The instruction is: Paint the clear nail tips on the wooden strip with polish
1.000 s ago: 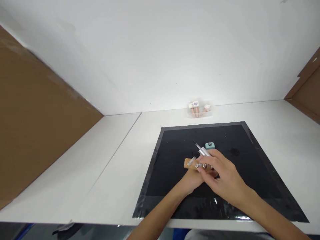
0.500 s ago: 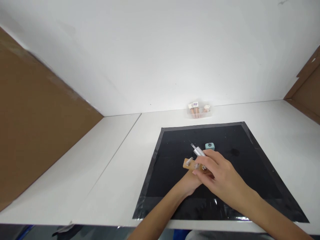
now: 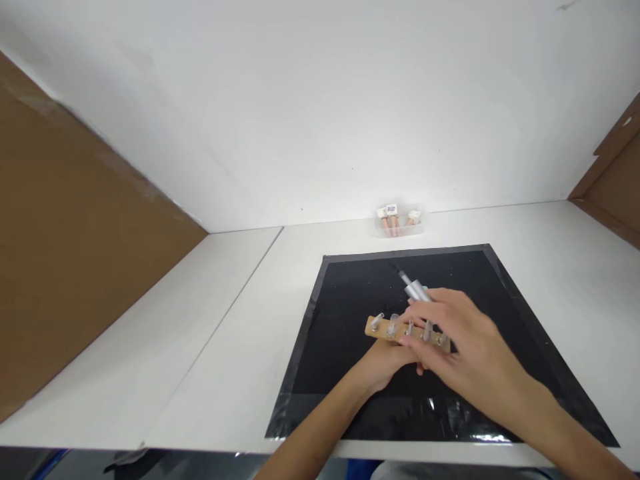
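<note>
I have the wooden strip (image 3: pixel 384 329) up over the middle of the black mat, running left to right, its right end a little nearer to me than its left. A row of five clear tips (image 3: pixel 393 324) stands along it on small shiny mounts, and the ones at the right are partly covered by my fingers. My left hand (image 3: pixel 393 359) grips the strip from the near side and below. My right hand (image 3: pixel 465 337) is closed on a brush with a silver handle (image 3: pixel 417 291), its dark, blurred end pointing far and to the left, clear of the tips. My right thumb crosses in front of the strip; I cannot tell whether it touches the wood, or whether my two hands touch each other. Just beyond my right fingers a sliver of something teal (image 3: pixel 425 288) shows, mostly hidden.

The black mat (image 3: pixel 340 300) lies on the white table (image 3: pixel 225 373), its borders taped. Past its far edge, close to the white wall (image 3: pixel 320 120), sits a clear tray (image 3: pixel 407 232) with white-topped, pinkish pieces (image 3: pixel 395 223) in it. Brown boards close off the left side (image 3: pixel 75 233) and the far right corner (image 3: pixel 620 167)
</note>
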The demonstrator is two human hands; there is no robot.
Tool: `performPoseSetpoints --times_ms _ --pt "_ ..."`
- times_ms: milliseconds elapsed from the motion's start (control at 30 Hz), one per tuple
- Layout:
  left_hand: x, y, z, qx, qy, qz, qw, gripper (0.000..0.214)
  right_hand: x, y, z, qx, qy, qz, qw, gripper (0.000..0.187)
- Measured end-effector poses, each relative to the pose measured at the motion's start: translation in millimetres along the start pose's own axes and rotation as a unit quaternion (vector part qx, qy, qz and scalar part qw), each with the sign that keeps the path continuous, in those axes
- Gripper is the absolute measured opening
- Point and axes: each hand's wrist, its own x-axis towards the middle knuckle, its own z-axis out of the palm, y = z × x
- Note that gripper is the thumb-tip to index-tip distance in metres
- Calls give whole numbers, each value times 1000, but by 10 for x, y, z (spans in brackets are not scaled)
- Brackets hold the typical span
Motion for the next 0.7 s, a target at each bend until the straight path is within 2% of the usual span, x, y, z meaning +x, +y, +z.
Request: performPoseSetpoints --times_ms 100,167,233,300,400,467,567,700 --pt "13 -15 -2 -49 -23 -13 998 32 21 70 -213 61 30 63 996 17" --pt "14 -4 2 -65 -24 -15 997 36 36 146 -329 111 87 105 984 17" --pt "11 12 7 -73 -25 -13 997 37 43 254 -389 161 154 151 963 13" --pt "9 23 10 -76 -26 -8 997 38 35 388 -389 228 180 184 939 13" --pt "10 22 10 -78 -25 -2 997 38 -10 574 -311 310 167 209 912 17" --pt "17 16 7 -76 -25 -1 997 38 -45 641 -248 317 144 224 910 23" --pt "34 7 5 -65 -21 -1 998 39 -71 629 -192 308 105 208 922 29" --pt "57 1 2 -56 -14 2 998 39 -57 533 -182 287 27 145 947 32"
